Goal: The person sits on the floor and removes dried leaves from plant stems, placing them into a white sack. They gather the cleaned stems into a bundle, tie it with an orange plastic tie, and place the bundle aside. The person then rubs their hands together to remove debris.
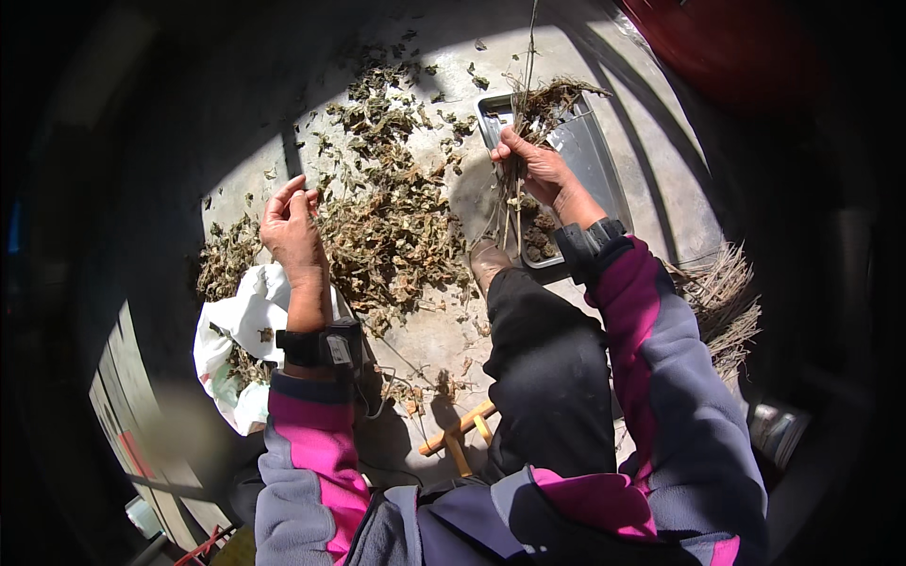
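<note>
My right hand [534,166] grips a bundle of thin dry plant stems [511,191], held roughly upright over the left side of a grey tray [591,152]. One long stalk stretches away beyond the hand. Dark brown clumps [539,237] lie in the tray's near end, and a tangle of dry brown plant matter [555,99] is at its far end. My left hand [290,223] is raised by the heap of dried leaves [389,233], its fingers curled and the thumb close to them. Whether something small is pinched there cannot be made out.
A white bag [241,311] with dried leaves in it stands below my left hand. A bundle of dry stalks [722,304] lies to the right, near a cylindrical container [777,431]. Part of a yellow wooden stool [460,431] shows by my leg. Something red [729,49] sits at far right.
</note>
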Tool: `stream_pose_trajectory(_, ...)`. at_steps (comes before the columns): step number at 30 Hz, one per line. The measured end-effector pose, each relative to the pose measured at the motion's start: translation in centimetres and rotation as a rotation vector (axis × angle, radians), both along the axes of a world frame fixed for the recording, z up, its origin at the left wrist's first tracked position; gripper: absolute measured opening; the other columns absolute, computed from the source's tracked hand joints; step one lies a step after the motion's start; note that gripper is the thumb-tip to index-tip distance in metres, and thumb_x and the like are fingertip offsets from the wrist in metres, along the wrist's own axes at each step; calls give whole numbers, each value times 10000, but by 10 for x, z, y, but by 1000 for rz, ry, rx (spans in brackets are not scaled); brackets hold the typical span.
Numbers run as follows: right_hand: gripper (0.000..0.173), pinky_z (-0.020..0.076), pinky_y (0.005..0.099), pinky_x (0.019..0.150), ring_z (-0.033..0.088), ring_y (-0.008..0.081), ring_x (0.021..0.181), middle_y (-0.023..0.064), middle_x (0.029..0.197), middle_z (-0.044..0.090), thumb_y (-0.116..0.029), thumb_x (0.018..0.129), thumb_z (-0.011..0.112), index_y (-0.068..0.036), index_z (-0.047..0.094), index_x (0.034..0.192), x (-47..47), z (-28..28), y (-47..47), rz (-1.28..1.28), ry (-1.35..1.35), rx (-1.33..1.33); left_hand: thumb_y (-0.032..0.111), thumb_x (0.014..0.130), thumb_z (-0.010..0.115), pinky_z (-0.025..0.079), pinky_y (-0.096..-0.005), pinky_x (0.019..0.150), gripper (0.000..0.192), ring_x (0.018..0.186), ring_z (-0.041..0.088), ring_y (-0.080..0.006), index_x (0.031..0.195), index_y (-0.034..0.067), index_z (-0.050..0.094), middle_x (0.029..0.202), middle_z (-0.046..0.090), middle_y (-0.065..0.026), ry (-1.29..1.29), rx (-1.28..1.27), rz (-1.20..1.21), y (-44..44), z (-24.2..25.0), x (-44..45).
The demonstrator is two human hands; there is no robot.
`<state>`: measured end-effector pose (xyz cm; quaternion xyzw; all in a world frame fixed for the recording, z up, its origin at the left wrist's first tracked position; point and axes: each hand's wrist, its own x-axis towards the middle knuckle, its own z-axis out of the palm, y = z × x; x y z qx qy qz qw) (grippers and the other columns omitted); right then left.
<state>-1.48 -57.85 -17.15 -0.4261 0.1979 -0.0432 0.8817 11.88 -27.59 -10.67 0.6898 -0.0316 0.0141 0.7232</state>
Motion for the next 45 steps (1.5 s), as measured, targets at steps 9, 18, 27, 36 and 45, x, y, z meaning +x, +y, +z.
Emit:
stream_pose_trajectory(9, 240, 467, 244, 680, 581, 126, 747, -9, 717, 560, -296, 940, 551, -91, 562, 817, -84, 56, -36, -131, 42, -125, -59, 774, 485, 359, -184, 560, 179, 583, 462, -63, 859, -33, 640, 644, 546, -10, -262, -198, -51, 1, 115, -36)
stream_pose_trajectory(18, 137, 507, 299, 683, 542, 131, 664, -3, 701, 540, -213, 916, 597, -83, 568, 885, -165, 72, -9, -262, -87, 105, -85, 835, 491, 417, -188, 601, 220, 648, 504, -51, 985, -17, 637, 802, 612, -26, -409, -238, -401, -43, 194, -104)
stream_pose_trajectory(27, 252, 529, 291, 664, 544, 121, 642, -1, 679, 533, -256, 904, 612, -67, 577, 741, -250, 99, 1, -358, -98, 208, -160, 833, 427, 429, -209, 686, 284, 762, 523, -75, 1017, -33, 601, 1023, 590, -75, -748, -297, -741, -97, 259, -189)
stream_pose_trajectory(36, 221, 549, 304, 549, 592, 151, 546, 39, 649, 579, -212, 867, 665, -39, 609, 742, -384, 84, -8, -629, -22, 225, -87, 880, 449, 380, -198, 609, 182, 680, 479, -73, 950, -21, 604, 979, 581, -76, -534, -276, -1029, -117, 240, -279)
stream_pose_trajectory(45, 119, 515, 277, 476, 565, 131, 538, 38, 668, 592, -142, 843, 667, -32, 640, 808, -510, 78, -32, -1049, 179, 111, -159, 783, 435, 494, -270, 783, 253, 854, 572, -135, 968, -47, 566, 1005, 535, -100, -345, -142, -1532, -155, 201, -361)
